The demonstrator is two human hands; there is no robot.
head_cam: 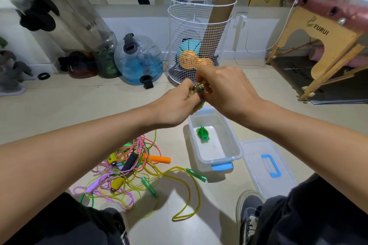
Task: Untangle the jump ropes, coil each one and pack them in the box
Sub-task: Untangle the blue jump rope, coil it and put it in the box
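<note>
The fingers of the left hand curl round a coiled tan rope, with its thumb laid over the top of the bundle. The right hand meets it from the other side, its fingers bent in and pinching the same coil, so both hands hold it together in the air above the far end of the box. A bit of blue shows at the lower edge of the coil, just above the box's rim.

The box is clear plastic with a blue latch at its near end and stands open on the pale tiled floor. Inside it, toward the far end, lies one coiled green rope. The lid, clear with a blue handle, lies flat on the floor just right of the box.

To the left of the box lies a heap of tangled ropes in pink, green, yellow and orange, with an orange handle, a black one, a yellow one and lilac ones among them. A yellow rope with green handles trails out of the heap toward the person's knees.

Beyond the hands stands a white wire basket with a ball and a cardboard tube in it.
</note>
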